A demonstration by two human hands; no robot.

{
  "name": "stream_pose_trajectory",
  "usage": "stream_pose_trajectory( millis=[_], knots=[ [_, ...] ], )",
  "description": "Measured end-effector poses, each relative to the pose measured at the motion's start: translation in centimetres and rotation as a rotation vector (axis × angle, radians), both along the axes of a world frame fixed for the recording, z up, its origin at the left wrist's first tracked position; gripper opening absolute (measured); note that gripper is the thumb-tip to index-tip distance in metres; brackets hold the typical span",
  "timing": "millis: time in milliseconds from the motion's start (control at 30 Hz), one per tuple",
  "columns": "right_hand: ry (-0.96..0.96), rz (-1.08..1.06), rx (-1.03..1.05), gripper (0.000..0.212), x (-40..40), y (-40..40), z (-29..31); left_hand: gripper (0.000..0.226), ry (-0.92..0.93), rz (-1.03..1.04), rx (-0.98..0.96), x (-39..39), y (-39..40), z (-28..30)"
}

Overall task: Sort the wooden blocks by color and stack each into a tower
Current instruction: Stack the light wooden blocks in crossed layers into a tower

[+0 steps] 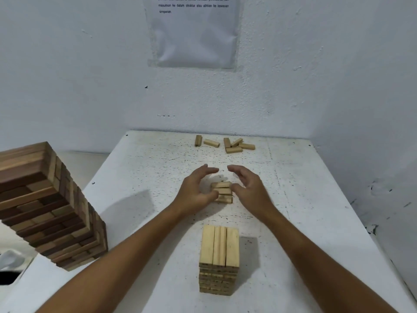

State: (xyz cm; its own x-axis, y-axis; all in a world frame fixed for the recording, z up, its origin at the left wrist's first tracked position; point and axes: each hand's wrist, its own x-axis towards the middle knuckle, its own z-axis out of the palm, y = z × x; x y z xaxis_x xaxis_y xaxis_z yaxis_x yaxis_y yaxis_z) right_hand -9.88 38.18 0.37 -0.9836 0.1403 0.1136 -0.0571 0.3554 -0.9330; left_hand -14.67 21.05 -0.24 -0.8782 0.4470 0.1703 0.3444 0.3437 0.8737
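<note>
Cupping a small group of pale wooden blocks (222,192) at mid-frame, the left hand (195,190) has its thumb against the group's left side, its curved fingers arching above. The right hand (248,186) mirrors it, thumb at the right side, fingers loosely bent; whether either truly grips, I cannot tell. Below them stands a pale block tower (218,258), three blocks across its top. Six loose pale blocks (225,144) lie near the white table's (316,199) far edge, by the wall. Bare tabletop stretches right of the hands. A tall tower of brown blocks (52,206) fills the left of the frame. A printed sheet (194,32) hangs on the wall above.
</note>
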Motion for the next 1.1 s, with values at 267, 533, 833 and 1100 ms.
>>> stream_pose_trajectory(
  millis=[267,533,833,1100],
  knots=[
    [-0.180,0.244,0.441,0.083,0.0,2.6,-0.1,0.064,0.232,-0.086,-0.311,-1.4,-1.5,-1.0],
    [-0.119,0.156,0.351,0.077,0.2,1.9,-0.7,0.045,0.276,-0.085,-0.298,-1.5,-1.4,-1.0],
    [-0.066,0.001,-0.226,0.059,0.2,-0.5,0.0,0.059,-0.248,0.041,0.363,0.9,0.2,0.2],
    [-0.028,-0.079,-0.571,0.078,-0.1,-3.5,0.0,0.069,-0.415,0.102,0.603,2.3,2.7,0.7]
  ],
)
